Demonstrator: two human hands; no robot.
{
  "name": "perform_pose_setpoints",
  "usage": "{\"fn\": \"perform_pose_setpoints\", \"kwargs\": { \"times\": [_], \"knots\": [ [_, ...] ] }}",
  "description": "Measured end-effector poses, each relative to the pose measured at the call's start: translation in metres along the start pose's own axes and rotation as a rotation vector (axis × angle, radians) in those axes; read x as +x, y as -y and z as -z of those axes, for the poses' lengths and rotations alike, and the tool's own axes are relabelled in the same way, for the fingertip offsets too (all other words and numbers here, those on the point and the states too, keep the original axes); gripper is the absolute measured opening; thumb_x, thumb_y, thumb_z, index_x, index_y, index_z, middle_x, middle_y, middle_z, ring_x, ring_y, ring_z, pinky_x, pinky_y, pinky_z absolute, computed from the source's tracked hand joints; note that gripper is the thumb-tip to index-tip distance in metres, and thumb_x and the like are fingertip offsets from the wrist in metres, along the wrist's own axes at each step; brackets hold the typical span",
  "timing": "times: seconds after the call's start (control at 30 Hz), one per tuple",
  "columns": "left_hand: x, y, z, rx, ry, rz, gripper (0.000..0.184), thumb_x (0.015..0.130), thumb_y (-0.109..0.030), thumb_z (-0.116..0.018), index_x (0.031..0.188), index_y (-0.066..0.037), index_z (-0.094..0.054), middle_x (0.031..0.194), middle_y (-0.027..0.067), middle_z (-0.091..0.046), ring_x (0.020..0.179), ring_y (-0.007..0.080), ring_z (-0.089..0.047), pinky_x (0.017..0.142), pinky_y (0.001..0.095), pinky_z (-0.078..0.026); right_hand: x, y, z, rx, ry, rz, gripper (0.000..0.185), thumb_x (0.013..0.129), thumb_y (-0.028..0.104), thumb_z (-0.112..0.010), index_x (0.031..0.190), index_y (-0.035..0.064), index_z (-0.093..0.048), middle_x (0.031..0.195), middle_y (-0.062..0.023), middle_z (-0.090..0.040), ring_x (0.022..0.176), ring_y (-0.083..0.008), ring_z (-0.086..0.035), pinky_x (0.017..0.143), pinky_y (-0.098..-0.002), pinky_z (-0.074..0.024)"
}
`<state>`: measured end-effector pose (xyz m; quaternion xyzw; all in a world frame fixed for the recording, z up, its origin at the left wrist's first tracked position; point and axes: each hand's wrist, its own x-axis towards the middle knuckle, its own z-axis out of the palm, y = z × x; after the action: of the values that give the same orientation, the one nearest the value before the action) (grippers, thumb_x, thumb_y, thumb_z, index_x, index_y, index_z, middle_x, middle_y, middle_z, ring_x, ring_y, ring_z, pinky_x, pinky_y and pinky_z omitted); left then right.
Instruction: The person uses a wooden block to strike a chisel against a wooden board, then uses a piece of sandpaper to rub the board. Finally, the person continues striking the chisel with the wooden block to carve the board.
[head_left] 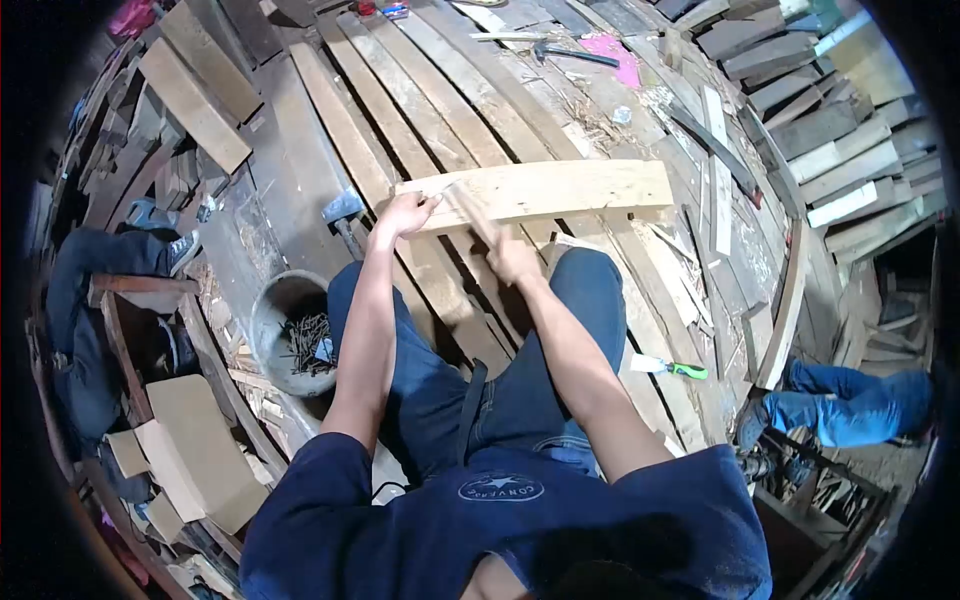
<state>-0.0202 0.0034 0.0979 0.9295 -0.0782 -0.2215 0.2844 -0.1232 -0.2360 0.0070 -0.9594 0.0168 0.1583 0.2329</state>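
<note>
A pale wooden plank [560, 190] lies crosswise in front of my knees, over several longer boards. My left hand [408, 214] is at its left end, fingers closed in a pinch against the wood; whatever is between them is too small to make out. My right hand [515, 258] is wrapped round a wooden-handled tool [472, 215], which slants up and left to the plank near my left fingers. Motion blurs the tool's far end, so its head cannot be made out. Beside my left wrist a hammer [343, 208] rests head up.
A bucket of nails [268, 310] stands by my left knee. At right lie a green-handled scraper [685, 370] and a handsaw [715, 150]. Another hammer [578, 54] lies at the back. Other people's legs [845, 405] show at both sides, near a cardboard box [205, 450].
</note>
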Motion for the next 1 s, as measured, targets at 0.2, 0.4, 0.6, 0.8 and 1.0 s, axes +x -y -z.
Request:
{"fn": "perform_pose_setpoints", "kwargs": {
  "times": [0.2, 0.4, 0.6, 0.8, 1.0],
  "knots": [
    [-0.006, 0.034, -0.003, -0.066, -0.047, -0.005, 0.057, 0.098, -0.051, -0.051, 0.114, 0.000, -0.069, 0.098, 0.0276, -0.071, 0.099, 0.0368, -0.070, 0.088, 0.0426, -0.052, 0.019, -0.020, -0.048, 0.280, -0.445, -0.029, 0.038, 0.092, 0.023, -0.059, 0.108, -0.0056, -0.040, 0.084, -0.0327, -0.066, 0.077, -0.0489, -0.066, 0.069, -0.0551, -0.0538],
    [0.028, 0.065, -0.023, -0.078, -0.051, 0.012, 0.060, 0.101, -0.052, -0.047, 0.111, 0.004, -0.067, 0.089, 0.0141, -0.070, 0.088, 0.0245, -0.065, 0.082, 0.0374, -0.050, 0.003, -0.005, -0.006, 0.200, -0.172, -0.096, 0.040, 0.091, 0.025, -0.057, 0.113, -0.0054, -0.043, 0.093, -0.0375, -0.065, 0.091, -0.0537, -0.064, 0.083, -0.0577, -0.0510],
    [-0.003, 0.045, -0.004, -0.112, -0.038, 0.011, 0.062, 0.099, -0.055, -0.049, 0.107, 0.003, -0.067, 0.089, 0.0140, -0.069, 0.082, 0.0242, -0.066, 0.077, 0.0370, -0.052, 0.007, 0.001, -0.038, 0.247, -0.160, -0.012, 0.039, 0.094, 0.023, -0.056, 0.112, -0.0057, -0.037, 0.087, -0.0372, -0.063, 0.083, -0.0535, -0.064, 0.073, -0.0596, -0.0505],
    [0.011, 0.048, -0.007, -0.097, -0.053, 0.119, 0.067, 0.098, -0.058, -0.048, 0.097, 0.006, -0.066, 0.084, 0.0191, -0.068, 0.084, 0.0281, -0.066, 0.077, 0.0387, -0.050, 0.011, -0.005, -0.020, 0.100, -0.118, -0.015, 0.038, 0.094, 0.025, -0.056, 0.110, -0.0031, -0.038, 0.089, -0.0365, -0.065, 0.083, -0.0540, -0.064, 0.074, -0.0603, -0.0507],
    [0.003, 0.055, 0.000, -0.171, -0.081, 0.108, 0.064, 0.099, -0.055, -0.045, 0.099, 0.005, -0.069, 0.095, 0.0252, -0.071, 0.094, 0.0358, -0.070, 0.085, 0.0439, -0.052, -0.003, 0.016, -0.022, 0.199, -0.033, -0.060, 0.044, 0.095, 0.026, -0.056, 0.119, -0.0059, -0.037, 0.092, -0.0362, -0.065, 0.089, -0.0528, -0.064, 0.080, -0.0585, -0.0510]
  ]
}}
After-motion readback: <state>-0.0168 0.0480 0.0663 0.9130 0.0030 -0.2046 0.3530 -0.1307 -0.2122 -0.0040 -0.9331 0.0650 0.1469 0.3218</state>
